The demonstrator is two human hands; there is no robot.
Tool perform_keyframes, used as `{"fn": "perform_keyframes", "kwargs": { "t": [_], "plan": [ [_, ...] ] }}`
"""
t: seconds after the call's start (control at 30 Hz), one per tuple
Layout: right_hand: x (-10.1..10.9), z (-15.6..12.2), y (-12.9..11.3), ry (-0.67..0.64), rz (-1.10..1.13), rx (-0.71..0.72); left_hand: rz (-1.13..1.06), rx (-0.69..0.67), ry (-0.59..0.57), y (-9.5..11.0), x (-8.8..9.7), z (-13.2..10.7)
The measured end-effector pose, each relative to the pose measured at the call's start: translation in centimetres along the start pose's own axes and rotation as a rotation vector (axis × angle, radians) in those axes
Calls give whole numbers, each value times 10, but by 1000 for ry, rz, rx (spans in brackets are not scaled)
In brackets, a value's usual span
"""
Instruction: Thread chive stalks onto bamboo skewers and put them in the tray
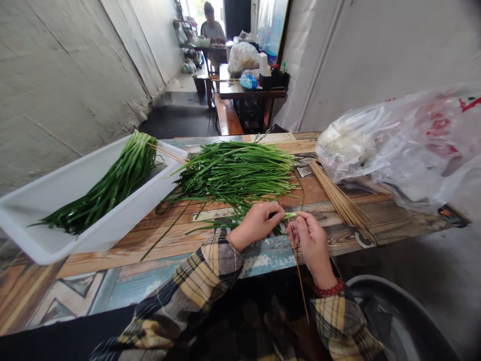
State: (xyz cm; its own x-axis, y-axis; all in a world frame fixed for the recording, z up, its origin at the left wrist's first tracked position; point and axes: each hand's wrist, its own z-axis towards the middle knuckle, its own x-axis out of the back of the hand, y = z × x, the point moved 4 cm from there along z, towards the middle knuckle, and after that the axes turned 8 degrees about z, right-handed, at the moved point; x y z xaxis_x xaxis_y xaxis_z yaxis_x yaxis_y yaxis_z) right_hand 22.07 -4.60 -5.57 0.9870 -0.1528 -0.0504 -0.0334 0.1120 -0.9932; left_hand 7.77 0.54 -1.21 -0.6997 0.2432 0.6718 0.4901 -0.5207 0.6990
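My left hand point(259, 223) is closed around a few garlic chives, whose pale cut ends point(290, 215) stick out to the right. My right hand point(310, 240) pinches a thin bamboo skewer point(299, 281) close to those ends; the skewer hangs down past the table edge. Its tip is at the chive ends, but I cannot tell whether it passes through them. Just beyond my hands lies a large heap of loose garlic chives point(240, 168), leaves to the left and stems to the right. Several bare bamboo skewers point(338, 198) lie together to the right.
A white plastic tub point(108, 240) on the left holds skewered chives point(116, 185). A clear plastic bag point(398, 145) lies at the right, above a grey basin point(379, 283). Farther back are a dark table point(251, 91), a wooden bench point(227, 115) and a seated person point(213, 30).
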Motion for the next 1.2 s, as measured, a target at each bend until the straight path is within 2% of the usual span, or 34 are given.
{"fn": "perform_keyframes", "kwargs": {
  "t": [0.3,0.5,0.8,0.97,1.07,1.2],
  "plan": [
    [-5,0,-2,-113,-238,24,-63,-10,35,-1,1,-1],
    [-5,-2,-8,-133,-289,117,-85,-25,24,1,3,0],
    [-3,-1,-9,-106,-305,138,-90,-72,-11,5,-1,1],
    [1,-3,-7,-123,-285,135,-83,-48,77,0,12,2],
    [2,-6,-10,-214,-278,136,26,-35,101,-7,22,2],
    [-5,-10,-23,-526,-346,195,171,-82,22,-12,24,1]
  ]
}}
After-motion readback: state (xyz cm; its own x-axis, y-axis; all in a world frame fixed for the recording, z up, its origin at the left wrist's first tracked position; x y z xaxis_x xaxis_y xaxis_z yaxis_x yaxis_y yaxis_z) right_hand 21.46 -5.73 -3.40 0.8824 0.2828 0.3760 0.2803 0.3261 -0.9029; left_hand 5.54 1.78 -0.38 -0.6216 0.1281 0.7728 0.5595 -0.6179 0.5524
